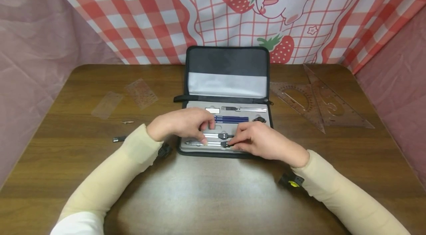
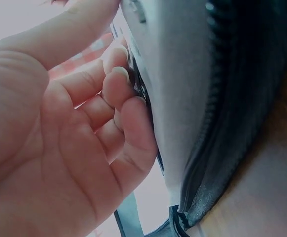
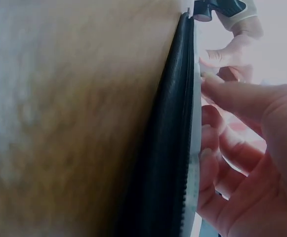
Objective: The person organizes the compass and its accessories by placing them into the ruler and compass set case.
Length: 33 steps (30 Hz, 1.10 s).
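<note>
A zip case (image 1: pixel 227 70) lies unfolded, its grey tray (image 1: pixel 186 148) holding drawing tools in slots. Two silver compasses lie along the tray's front; the front compass (image 1: pixel 213 144) has its black head at the right. My right hand (image 1: pixel 263 140) pinches that head between thumb and fingertips. Over the tray's left part, my left hand (image 1: pixel 183 122) has loosely bent fingers, and its thumb touches the front compass's legs. In the left wrist view the left hand's fingertips (image 2: pixel 118 86) rest at the tray. The right wrist view shows the right thumb (image 3: pixel 232 96) at the tray's edge.
Blue pencils (image 1: pixel 231 119), a white eraser (image 1: pixel 212 110) and a silver tool (image 1: pixel 247 109) lie in the tray. Clear set squares (image 1: pixel 339 105) overlap at the right. At the left are two clear plastic sheets (image 1: pixel 141 93), a small metal piece (image 1: pixel 127 122) and a black item (image 1: pixel 119 139).
</note>
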Tool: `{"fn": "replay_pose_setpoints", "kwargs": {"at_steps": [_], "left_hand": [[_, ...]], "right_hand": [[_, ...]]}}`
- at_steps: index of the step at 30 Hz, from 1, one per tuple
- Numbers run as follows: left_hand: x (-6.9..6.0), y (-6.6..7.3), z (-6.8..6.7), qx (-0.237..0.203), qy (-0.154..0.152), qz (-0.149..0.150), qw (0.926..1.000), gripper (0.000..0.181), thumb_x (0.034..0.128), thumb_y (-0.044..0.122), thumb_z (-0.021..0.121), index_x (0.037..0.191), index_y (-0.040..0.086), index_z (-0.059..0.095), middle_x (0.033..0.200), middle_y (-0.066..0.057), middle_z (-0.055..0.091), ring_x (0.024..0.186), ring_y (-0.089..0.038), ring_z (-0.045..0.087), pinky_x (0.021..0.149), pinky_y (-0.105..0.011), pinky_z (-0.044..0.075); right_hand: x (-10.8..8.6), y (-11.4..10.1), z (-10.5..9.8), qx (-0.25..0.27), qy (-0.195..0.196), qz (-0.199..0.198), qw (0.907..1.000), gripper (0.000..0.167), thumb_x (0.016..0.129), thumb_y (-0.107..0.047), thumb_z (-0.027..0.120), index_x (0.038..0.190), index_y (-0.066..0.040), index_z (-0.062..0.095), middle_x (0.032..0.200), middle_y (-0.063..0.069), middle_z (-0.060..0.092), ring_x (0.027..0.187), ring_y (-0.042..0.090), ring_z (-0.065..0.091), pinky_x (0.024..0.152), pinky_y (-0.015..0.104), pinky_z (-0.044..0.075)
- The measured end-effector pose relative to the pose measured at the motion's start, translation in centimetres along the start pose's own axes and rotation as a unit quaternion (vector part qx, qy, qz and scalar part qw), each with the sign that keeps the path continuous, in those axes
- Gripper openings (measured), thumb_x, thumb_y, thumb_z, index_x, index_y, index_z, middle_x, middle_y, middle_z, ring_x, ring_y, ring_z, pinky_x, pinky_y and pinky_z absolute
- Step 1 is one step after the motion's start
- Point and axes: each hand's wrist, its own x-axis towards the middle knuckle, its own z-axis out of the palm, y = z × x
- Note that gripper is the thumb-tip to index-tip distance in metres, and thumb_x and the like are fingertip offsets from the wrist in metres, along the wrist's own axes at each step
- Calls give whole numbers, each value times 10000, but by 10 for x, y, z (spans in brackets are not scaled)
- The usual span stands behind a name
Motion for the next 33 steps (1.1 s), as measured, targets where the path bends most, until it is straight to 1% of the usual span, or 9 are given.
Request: {"fn": "replay_pose_setpoints", "kwargs": {"at_steps": [4, 8, 13, 16, 20, 23, 26, 29, 33], "left_hand": [[1, 1, 0, 85, 55, 14, 9999, 347, 796, 306, 856, 993, 150, 617, 779, 20, 541, 732, -133, 507, 704, -308, 423], [1, 3, 0, 103, 95, -40, 9999, 349, 793, 317, 855, 983, 154, 612, 768, 19, 532, 727, -138, 501, 697, -312, 418], [2, 4, 0, 100, 133, -81, 9998, 343, 791, 320, 853, 976, 158, 614, 757, 18, 525, 723, -140, 500, 696, -312, 415], [1, 4, -1, 139, 141, -47, 9998, 332, 804, 320, 844, 982, 157, 615, 757, 23, 526, 720, -135, 501, 695, -311, 416], [-7, 1, -4, 28, 131, 274, 9995, 237, 884, 238, 781, 1039, 143, 629, 792, 30, 546, 749, -129, 517, 719, -312, 438], [-22, -10, -8, -225, 282, 435, 9984, 138, 949, 141, 696, 1075, 122, 643, 848, 23, 582, 795, -138, 543, 748, -327, 468], [-47, -27, -17, -230, 707, 116, 9972, 109, 970, 93, 653, 1077, 113, 662, 916, 19, 617, 832, -153, 562, 761, -340, 488], [-77, -48, -24, 113, 1106, -323, 9933, 99, 944, 93, 691, 1041, 107, 674, 902, 24, 616, 804, -148, 557, 736, -343, 488], [-118, -76, -23, 310, 1151, -665, 9906, 204, 861, 197, 802, 971, 103, 658, 808, 38, 563, 726, -119, 518, 671, -333, 459]], "right_hand": [[-1, -1, -2, -242, -106, -288, 9992, 174, 882, -179, 779, 1055, -181, 797, 885, -99, 576, 733, 19, 531, 634, 206, 473], [-3, -2, -3, -717, -112, -529, 9960, 194, 866, -165, 792, 1060, -180, 798, 832, -98, 527, 719, 27, 504, 634, 212, 462], [-5, -6, -4, -1057, -100, -593, 9926, 218, 833, -207, 827, 1049, -189, 801, 818, -101, 523, 697, 31, 507, 618, 209, 460], [-4, -6, -4, -954, -130, -614, 9935, 242, 812, -204, 842, 1048, -171, 797, 838, -87, 556, 720, 37, 543, 643, 220, 483], [-3, 0, -3, -459, -347, -374, 9976, 215, 846, -197, 812, 1054, -169, 768, 843, -109, 572, 735, 33, 535, 666, 235, 477], [-4, 6, -2, -69, -568, -130, 9983, 200, 886, -216, 774, 1082, -190, 743, 821, -138, 550, 706, 24, 497, 644, 239, 452], [-6, 10, -2, 192, -689, -15, 9974, 225, 903, -217, 753, 1126, -195, 739, 803, -149, 532, 683, 24, 479, 626, 242, 443], [-5, 12, -3, 329, -734, 72, 9967, 251, 906, -218, 746, 1156, -194, 731, 794, -151, 533, 667, 28, 481, 617, 246, 447], [-3, 13, -4, 374, -795, 219, 9959, 270, 912, -238, 741, 1177, -200, 709, 775, -156, 532, 649, 28, 479, 607, 252, 446]]}}
